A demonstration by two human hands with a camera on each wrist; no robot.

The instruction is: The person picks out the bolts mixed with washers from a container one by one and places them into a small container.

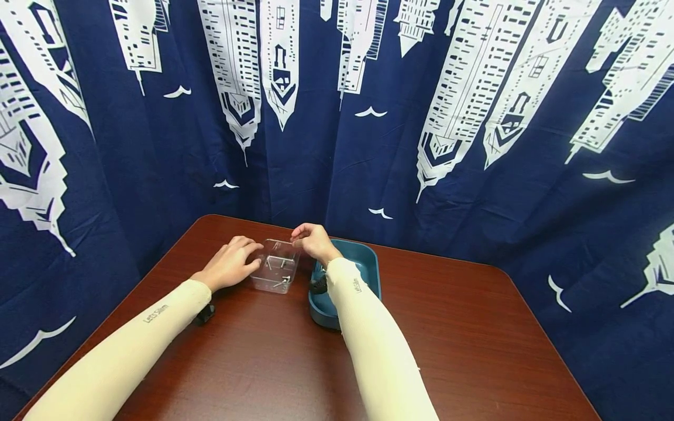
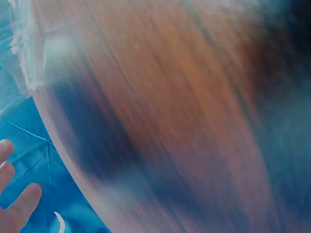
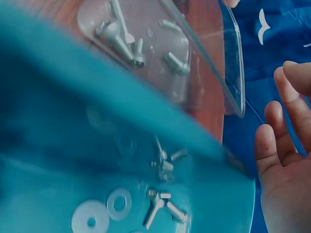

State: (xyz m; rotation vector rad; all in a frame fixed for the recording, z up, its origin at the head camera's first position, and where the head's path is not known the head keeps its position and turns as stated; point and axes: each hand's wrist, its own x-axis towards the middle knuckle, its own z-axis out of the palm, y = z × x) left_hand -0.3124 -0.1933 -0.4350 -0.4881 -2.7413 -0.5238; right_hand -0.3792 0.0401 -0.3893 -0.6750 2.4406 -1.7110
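Observation:
A clear plastic box (image 1: pixel 273 285) with several metal bolts (image 3: pixel 176 63) in it stands on the table. Spread at its left side is my left hand (image 1: pixel 231 264), fingertips right at the rim. My right hand (image 1: pixel 314 242) hovers by the right rim, over the edge of a blue tray (image 1: pixel 372 270). In the right wrist view its fingers (image 3: pixel 266 141) are loosely bent, with nothing visible in them. Inside the tray lie washers (image 3: pixel 119 204) and several small bolts (image 3: pixel 154 213), largely hidden by the right forearm in the head view.
The brown wooden table (image 1: pixel 447 327) has rounded far corners. A dark blue curtain (image 1: pixel 326 152) with white buildings printed on it hangs right behind. Dark wrist cameras (image 1: pixel 205 314) sit under both sleeves, the right one close over the tray's left wall.

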